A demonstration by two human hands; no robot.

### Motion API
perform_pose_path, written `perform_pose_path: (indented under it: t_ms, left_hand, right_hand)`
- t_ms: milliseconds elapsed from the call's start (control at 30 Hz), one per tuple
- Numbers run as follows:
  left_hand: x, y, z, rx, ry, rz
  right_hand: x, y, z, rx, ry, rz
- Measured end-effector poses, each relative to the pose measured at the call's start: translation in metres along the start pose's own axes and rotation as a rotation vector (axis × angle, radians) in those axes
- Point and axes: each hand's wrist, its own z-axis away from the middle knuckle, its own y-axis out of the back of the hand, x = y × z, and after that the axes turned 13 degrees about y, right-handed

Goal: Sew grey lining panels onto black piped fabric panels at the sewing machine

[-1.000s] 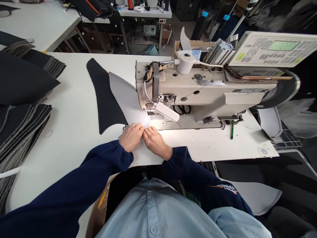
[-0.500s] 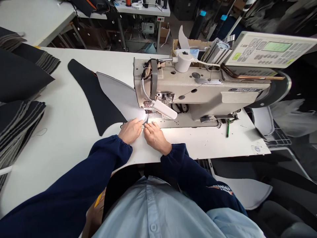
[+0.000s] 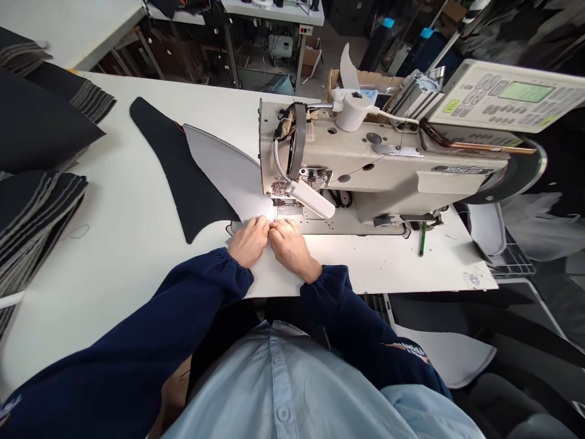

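My left hand [image 3: 249, 241] is closed, its fingertips pinching the near end of a light grey fabric panel [image 3: 223, 161]. Beside it, almost touching, my right hand [image 3: 291, 245] is closed too, thumb and fingers pressed together at the same corner. What lies between the fingertips is mostly hidden. Joined to the grey panel along its left side is a dark fabric panel [image 3: 183, 174], flat on the white table [image 3: 123, 256]. Just beyond my hands stands the sewing machine head [image 3: 315, 143], its needle area lit by a small lamp [image 3: 313, 199].
Stacks of dark cut fabric pieces [image 3: 36, 213] lie at the left. A control panel [image 3: 512, 94] sits above the machine's right end. On the table's right part is a green-handled tool [image 3: 423, 239]. More cut panels [image 3: 448, 353] lie below at the right.
My hands have drawn together at the fabric corner, and the dark tip that showed between them is now covered. The whole view has shifted slightly.
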Motion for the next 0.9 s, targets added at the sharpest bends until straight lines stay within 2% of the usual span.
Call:
perform_pose_path:
  t_ms: [133,300,500,700,900]
  left_hand:
    - [0.003,-0.002,0.003,0.031,0.037,-0.001]
    - [0.012,0.000,-0.004,0.022,0.031,-0.049]
    - [0.017,0.001,-0.022,0.003,0.129,-0.024]
    - [0.018,0.000,-0.043,0.014,0.204,0.042]
    - [0.016,-0.003,-0.056,0.056,0.220,0.031]
  right_hand:
    - [0.001,-0.006,-0.004,-0.101,0.028,-0.011]
    - [0.007,-0.007,-0.004,-0.145,0.008,0.049]
    - [0.018,-0.012,-0.009,-0.124,-0.053,0.073]
    - [0.019,-0.011,-0.006,-0.109,-0.098,0.083]
    - [0.018,-0.008,-0.005,-0.113,-0.115,0.058]
